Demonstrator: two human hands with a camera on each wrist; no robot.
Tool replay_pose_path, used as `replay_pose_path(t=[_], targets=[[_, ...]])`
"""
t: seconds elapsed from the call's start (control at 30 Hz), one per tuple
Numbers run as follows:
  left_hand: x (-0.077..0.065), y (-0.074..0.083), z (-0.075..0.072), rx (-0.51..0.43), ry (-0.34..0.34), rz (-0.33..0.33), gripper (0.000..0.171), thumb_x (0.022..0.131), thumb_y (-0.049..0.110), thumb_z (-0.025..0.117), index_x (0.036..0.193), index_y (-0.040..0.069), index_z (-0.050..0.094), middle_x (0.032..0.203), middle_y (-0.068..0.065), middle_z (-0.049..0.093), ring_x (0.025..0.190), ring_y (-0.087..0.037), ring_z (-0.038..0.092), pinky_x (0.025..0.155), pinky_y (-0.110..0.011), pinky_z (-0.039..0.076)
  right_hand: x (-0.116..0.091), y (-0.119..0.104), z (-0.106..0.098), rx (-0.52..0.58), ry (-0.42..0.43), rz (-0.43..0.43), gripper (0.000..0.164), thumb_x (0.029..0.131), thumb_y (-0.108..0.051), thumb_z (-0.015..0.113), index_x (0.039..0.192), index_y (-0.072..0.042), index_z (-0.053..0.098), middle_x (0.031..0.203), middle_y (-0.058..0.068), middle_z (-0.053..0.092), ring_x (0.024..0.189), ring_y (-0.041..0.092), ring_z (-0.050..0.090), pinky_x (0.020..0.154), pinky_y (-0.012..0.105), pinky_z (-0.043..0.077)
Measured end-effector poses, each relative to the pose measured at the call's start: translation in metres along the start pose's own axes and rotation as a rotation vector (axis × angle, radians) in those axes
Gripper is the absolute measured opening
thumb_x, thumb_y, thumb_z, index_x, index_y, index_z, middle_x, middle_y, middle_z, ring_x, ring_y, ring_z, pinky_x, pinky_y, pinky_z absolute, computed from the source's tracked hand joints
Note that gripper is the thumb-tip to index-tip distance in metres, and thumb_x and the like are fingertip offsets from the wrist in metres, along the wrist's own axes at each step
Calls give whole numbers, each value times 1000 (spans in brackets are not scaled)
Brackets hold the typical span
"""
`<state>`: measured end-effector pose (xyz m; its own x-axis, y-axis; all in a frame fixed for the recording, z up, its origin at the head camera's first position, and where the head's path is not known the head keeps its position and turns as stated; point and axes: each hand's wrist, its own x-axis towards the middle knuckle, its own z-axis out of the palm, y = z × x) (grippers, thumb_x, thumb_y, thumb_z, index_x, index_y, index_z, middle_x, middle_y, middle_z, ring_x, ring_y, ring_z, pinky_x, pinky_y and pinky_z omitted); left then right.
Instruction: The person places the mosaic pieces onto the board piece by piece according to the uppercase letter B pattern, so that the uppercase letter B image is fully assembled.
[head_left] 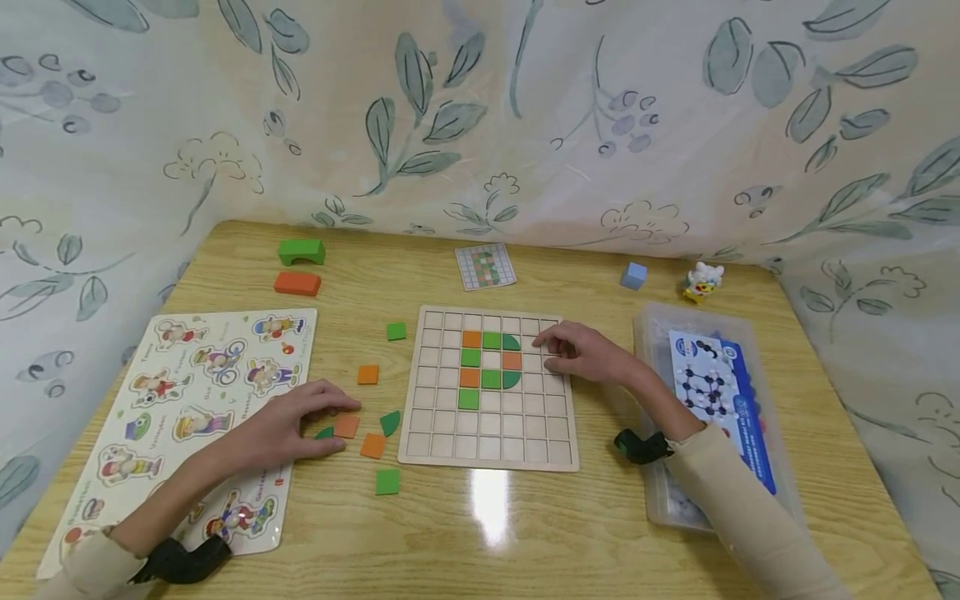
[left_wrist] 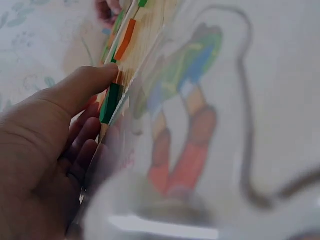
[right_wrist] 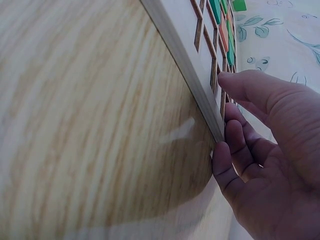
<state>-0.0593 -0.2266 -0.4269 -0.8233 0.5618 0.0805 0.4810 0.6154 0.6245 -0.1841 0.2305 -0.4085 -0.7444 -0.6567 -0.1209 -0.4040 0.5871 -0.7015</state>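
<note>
Nearest, a loose green square tile (head_left: 387, 482) lies flat on the table (head_left: 427, 542), and more tiles (head_left: 372, 446) are strewn left of the gridded wooden board (head_left: 490, 423), probably so the left hand (head_left: 281, 425) can reach them. That hand, fingers loosely bent and thumb parted from them, straddles an orange square tile (head_left: 346, 427) beside a dark green quarter-round tile (head_left: 325, 433); no grip shows, and whether it touches either I cannot tell. The board lies flat at the middle, its recessed cells likely keeping the set-in tiles (head_left: 491, 340) aligned. Over its right edge hangs the right hand (head_left: 588, 354), thumb and forefinger apart, holding nothing. Beyond, a small card (head_left: 485, 267) shows a similar coloured grid, presumably placed there for easy viewing.
</note>
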Motion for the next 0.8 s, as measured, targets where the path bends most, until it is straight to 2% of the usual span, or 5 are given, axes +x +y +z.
replay_pose_path(t=[0.33, 0.8], targets=[[-1, 1, 2, 8, 37, 11, 40, 83, 27, 77, 122, 26, 65, 115, 15, 60, 107, -1, 54, 89, -21, 45, 1, 0, 0, 2, -6, 8, 29, 93, -9, 64, 121, -4, 63, 92, 8, 55, 81, 18, 46, 72, 25, 40], [-1, -2, 4, 21, 48, 5, 40, 82, 25, 78, 119, 29, 66, 114, 17, 60, 105, -1, 55, 88, -22, 46, 0, -1, 0, 0, -2, 11, 28, 92, -9, 65, 120, -4, 64, 92, 8, 55, 80, 17, 45, 71, 24, 40]])
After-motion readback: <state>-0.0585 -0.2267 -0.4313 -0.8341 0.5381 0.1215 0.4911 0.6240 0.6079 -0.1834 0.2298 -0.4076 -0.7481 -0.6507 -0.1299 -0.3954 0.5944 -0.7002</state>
